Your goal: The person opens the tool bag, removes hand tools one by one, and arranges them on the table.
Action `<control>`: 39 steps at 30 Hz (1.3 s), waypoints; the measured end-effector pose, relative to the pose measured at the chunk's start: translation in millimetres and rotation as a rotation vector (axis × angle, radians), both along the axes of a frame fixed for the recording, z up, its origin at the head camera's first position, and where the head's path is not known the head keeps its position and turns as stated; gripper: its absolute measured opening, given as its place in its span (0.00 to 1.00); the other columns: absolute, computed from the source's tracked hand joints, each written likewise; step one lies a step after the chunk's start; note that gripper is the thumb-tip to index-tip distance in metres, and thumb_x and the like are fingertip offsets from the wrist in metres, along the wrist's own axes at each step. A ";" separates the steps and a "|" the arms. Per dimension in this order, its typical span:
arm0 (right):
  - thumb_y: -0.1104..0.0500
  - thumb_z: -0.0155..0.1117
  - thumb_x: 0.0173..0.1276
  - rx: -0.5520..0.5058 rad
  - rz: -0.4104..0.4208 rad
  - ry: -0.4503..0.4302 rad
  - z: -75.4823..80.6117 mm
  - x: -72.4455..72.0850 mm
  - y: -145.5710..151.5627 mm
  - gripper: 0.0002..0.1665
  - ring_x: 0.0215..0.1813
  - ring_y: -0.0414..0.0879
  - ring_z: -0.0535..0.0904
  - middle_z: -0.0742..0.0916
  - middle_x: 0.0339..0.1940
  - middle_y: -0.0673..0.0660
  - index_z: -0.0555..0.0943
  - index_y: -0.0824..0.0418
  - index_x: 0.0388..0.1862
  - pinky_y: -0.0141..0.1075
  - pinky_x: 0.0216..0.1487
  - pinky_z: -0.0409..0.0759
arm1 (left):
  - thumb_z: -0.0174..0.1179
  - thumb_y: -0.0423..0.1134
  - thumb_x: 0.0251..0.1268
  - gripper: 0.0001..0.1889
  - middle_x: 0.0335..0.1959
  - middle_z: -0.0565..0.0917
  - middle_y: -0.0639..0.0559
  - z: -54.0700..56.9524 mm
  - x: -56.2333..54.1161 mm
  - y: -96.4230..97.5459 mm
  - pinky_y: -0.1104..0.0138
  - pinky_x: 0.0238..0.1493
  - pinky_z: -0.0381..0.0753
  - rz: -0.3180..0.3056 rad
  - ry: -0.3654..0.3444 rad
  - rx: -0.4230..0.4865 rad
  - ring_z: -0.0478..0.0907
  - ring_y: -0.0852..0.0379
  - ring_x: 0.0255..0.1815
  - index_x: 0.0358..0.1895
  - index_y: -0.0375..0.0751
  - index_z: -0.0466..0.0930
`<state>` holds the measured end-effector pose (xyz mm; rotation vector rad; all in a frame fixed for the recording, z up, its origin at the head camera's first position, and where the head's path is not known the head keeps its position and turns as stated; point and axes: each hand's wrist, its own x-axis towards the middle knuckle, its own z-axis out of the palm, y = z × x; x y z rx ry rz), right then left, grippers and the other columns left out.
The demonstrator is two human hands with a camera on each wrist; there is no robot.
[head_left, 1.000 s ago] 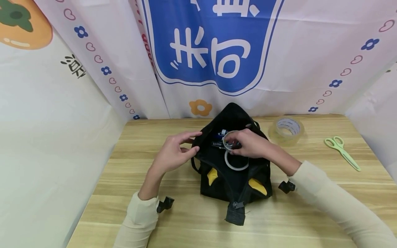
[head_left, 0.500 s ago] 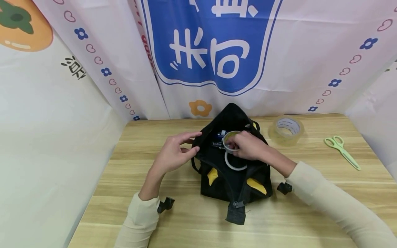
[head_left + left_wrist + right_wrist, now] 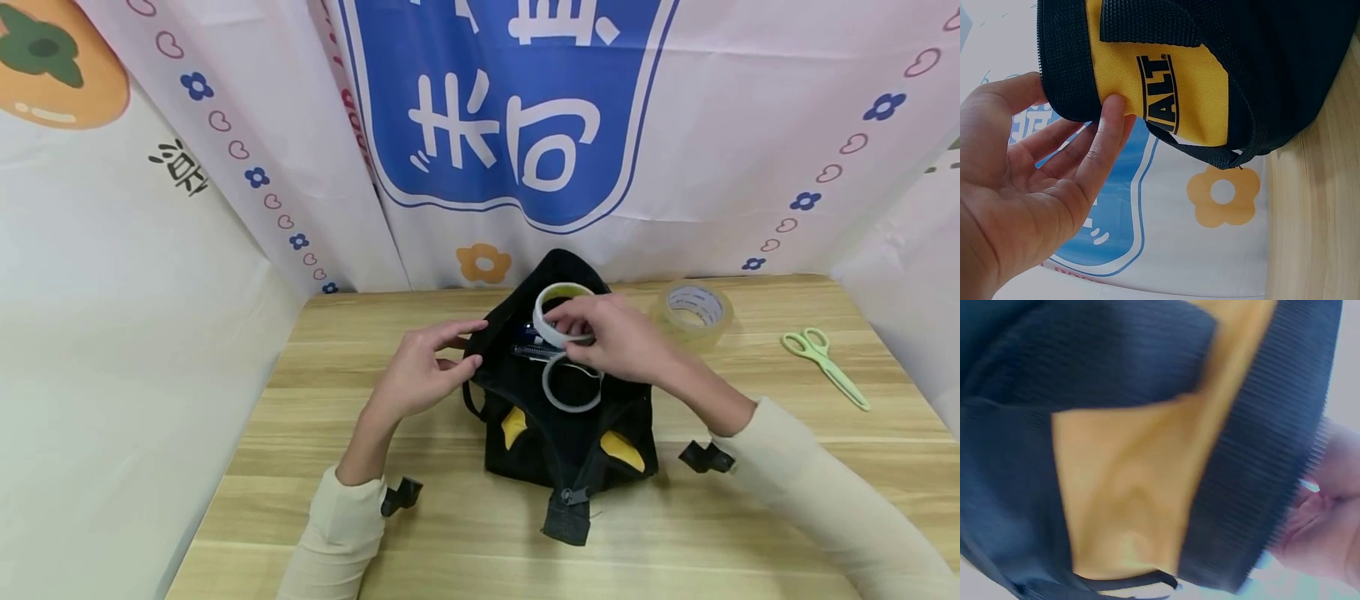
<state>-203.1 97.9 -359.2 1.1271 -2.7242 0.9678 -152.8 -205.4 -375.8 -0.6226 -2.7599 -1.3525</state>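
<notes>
A black and yellow zippered bag [image 3: 517, 458] stands open on the table. With thumb and fingers, my left hand [image 3: 420, 371] pinches the left edge of its mouth; the left wrist view shows this hand [image 3: 1041, 181] at the zipper edge. Over the opening, my right hand [image 3: 622, 337] grips a white roll of tape [image 3: 546, 329], tilted, with fingers inside its ring. A thinner grey-white ring [image 3: 572, 407] sits in the bag's mouth below it. Dark blue items [image 3: 534, 350] lie deeper inside, partly hidden. In the right wrist view, the blurred bag [image 3: 1129, 487] covers most of the right hand [image 3: 1322, 531].
To the right of the bag, a wide roll of clear tape [image 3: 701, 335] lies near the back of the wooden table [image 3: 442, 550]. Light green scissors [image 3: 828, 367] lie further right. A printed cloth [image 3: 720, 167] hangs behind the table.
My right hand has lifted the white tape roll up from inside the bag's mouth. More of the thin ring and the inside items show. The left hand stays at the bag edge.
</notes>
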 end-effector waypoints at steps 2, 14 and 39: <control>0.70 0.74 0.67 -0.038 -0.016 0.034 6.9 2.4 4.9 0.22 0.43 0.45 0.88 0.92 0.42 0.55 0.88 0.64 0.60 0.41 0.47 0.92 | 0.66 0.33 0.74 0.24 0.70 0.84 0.43 -0.2 0.2 0.0 0.62 0.47 0.94 0.000 0.000 0.004 0.86 0.43 0.64 0.71 0.43 0.82; 0.73 0.77 0.62 -0.162 -0.135 0.215 27.0 7.2 46.9 0.24 0.40 0.44 0.88 0.94 0.42 0.56 0.90 0.62 0.58 0.24 0.43 0.85 | 0.66 0.33 0.74 0.24 0.70 0.83 0.43 -1.2 0.9 -0.7 0.51 0.51 0.94 -0.002 0.004 0.018 0.85 0.42 0.65 0.71 0.42 0.82; 0.75 0.78 0.61 -0.210 -0.407 0.114 -3.9 -14.8 143.9 0.26 0.36 0.19 0.76 0.92 0.41 0.67 0.89 0.68 0.59 0.12 0.37 0.75 | 0.66 0.33 0.74 0.24 0.70 0.84 0.43 -0.1 0.7 -1.4 0.67 0.46 0.93 -0.001 0.006 0.012 0.85 0.43 0.66 0.71 0.43 0.82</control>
